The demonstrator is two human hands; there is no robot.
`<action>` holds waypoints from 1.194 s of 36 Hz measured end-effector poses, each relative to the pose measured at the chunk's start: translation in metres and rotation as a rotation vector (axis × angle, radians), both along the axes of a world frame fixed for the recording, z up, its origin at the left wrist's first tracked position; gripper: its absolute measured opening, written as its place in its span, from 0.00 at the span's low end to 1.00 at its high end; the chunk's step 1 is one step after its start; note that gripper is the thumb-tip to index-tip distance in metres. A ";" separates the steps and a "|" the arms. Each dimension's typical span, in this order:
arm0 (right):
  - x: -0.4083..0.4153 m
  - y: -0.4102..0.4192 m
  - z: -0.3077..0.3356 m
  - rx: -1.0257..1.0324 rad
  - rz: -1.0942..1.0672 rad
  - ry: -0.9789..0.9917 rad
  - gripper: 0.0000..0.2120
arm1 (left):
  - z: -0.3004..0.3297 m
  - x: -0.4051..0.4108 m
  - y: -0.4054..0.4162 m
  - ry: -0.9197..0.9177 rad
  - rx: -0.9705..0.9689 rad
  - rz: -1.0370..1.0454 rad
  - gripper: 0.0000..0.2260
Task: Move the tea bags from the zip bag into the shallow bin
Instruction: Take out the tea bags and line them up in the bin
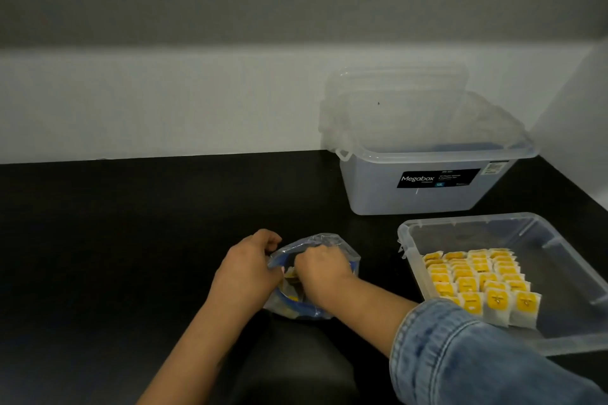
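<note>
There is only one view, from the head camera looking down at a black table point(131, 223). Low in the middle of the frame sits the zip bag point(312, 276), clear with a blue strip at its mouth. The left hand point(250, 263) grips the left edge of the bag with curled fingers, most likely to hold the mouth open and stop the bag from sliding. The right hand point(320, 268) is pushed down into the bag with its fingers curled. It looks like it is reaching for more tea bags, but I cannot tell if it has one pinched yet, because the fingertips are hidden inside. A blue denim sleeve point(460, 355) covers the right arm at the lower right. To the right of the bag, a little apart from it, is the shallow bin point(559, 273), which is clear plastic. Many yellow tea bags point(477, 283) lie in neat rows in its left part, so a lot of the job looks done, and a few yellow bits still show in the zip bag. The bin sits close, so each trip is short. In the upper right is a deep clear box point(427, 181) with a lid point(394, 89) leaning behind it against the wall.
</note>
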State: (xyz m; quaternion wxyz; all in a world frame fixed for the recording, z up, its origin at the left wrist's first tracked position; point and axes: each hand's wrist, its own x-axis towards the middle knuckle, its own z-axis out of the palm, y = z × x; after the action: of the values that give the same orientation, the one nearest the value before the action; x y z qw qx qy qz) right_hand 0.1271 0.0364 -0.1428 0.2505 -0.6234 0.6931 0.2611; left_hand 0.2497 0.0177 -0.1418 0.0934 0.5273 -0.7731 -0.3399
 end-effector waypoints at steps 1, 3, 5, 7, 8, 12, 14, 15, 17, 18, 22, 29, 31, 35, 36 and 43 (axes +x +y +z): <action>-0.001 -0.001 -0.002 0.014 -0.015 -0.006 0.23 | 0.000 0.001 0.000 0.003 0.000 -0.009 0.21; -0.003 -0.002 -0.004 0.011 -0.050 -0.029 0.17 | 0.000 0.002 -0.001 0.009 -0.001 -0.021 0.21; -0.005 0.001 -0.003 -0.100 -0.044 -0.027 0.12 | 0.000 0.002 -0.002 0.006 -0.012 -0.020 0.21; -0.007 0.010 0.002 -0.242 -0.020 -0.008 0.11 | 0.001 0.002 -0.002 0.003 -0.026 -0.012 0.20; -0.010 0.013 0.005 -0.302 -0.024 -0.009 0.10 | 0.002 0.002 -0.002 0.000 -0.033 -0.009 0.20; -0.030 0.021 0.025 -0.379 -0.147 -0.138 0.09 | 0.004 0.001 -0.001 -0.007 -0.061 -0.014 0.21; -0.043 0.026 0.033 -0.344 -0.262 -0.276 0.13 | 0.006 0.001 0.000 0.017 -0.082 -0.009 0.20; -0.049 0.029 0.038 -0.330 -0.347 -0.385 0.14 | 0.007 0.000 0.001 0.046 -0.097 -0.003 0.19; -0.058 0.036 0.045 -0.315 -0.509 -0.598 0.12 | 0.012 -0.002 0.004 0.159 -0.137 0.017 0.17; -0.061 0.038 0.047 -0.310 -0.568 -0.665 0.11 | 0.015 -0.004 0.005 0.222 -0.166 0.022 0.16; -0.074 0.042 0.055 -0.350 -0.742 -0.805 0.14 | 0.024 -0.012 0.013 0.289 -0.353 -0.152 0.22; -0.086 0.051 0.070 -0.317 -0.874 -1.039 0.17 | 0.011 -0.030 0.015 0.240 -0.601 -0.374 0.26; -0.089 0.053 0.074 -0.285 -0.858 -1.075 0.18 | 0.012 -0.034 0.016 0.327 -0.638 -0.355 0.23; -0.093 0.058 0.082 -0.265 -0.804 -1.095 0.29 | 0.018 -0.041 0.020 0.437 -0.642 -0.333 0.20; -0.094 0.059 0.083 -0.269 -0.798 -1.107 0.32 | 0.020 -0.043 0.021 0.460 -0.618 -0.312 0.19; -0.105 0.065 0.086 -0.350 -0.777 -1.182 0.36 | 0.031 -0.058 0.036 0.759 -0.149 -0.092 0.14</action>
State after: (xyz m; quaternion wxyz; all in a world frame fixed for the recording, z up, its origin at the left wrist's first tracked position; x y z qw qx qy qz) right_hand 0.0224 0.1016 -0.0573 0.5544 -0.4000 0.6448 -0.3417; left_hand 0.1912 0.0534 -0.1109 0.3958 0.3206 -0.7288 -0.4576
